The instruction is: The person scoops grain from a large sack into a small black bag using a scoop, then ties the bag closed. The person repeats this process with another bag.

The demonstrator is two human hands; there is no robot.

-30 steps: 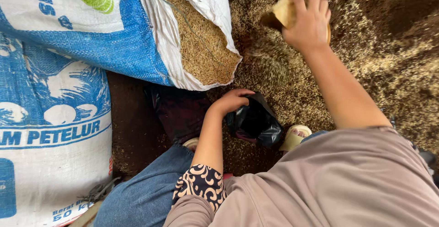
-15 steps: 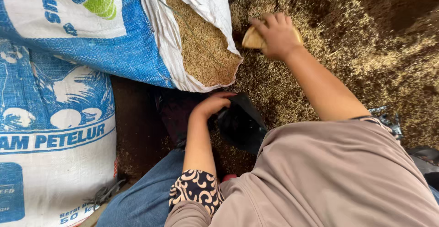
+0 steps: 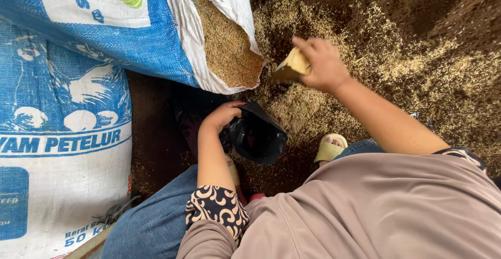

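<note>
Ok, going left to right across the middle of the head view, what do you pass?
White and blue sack → left hand → black bag → right hand holding a tan scoop → scattered husks on the soil.

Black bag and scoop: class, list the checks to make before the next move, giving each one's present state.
1. Left hand grips the black bag at its rim: ok.
2. Bag mouth open wide enough to take a scoopful: cannot tell, as the opening is not plainly visible.
3. Right hand holds the tan scoop firmly: ok.
4. Scoop loaded with husks: cannot tell, since its hollow faces away.
5. Scoop above the bag: not ok, it is over the husk-strewn ground, beside the open sack.
6. Sandalled foot clear of the bag: ok.
</note>
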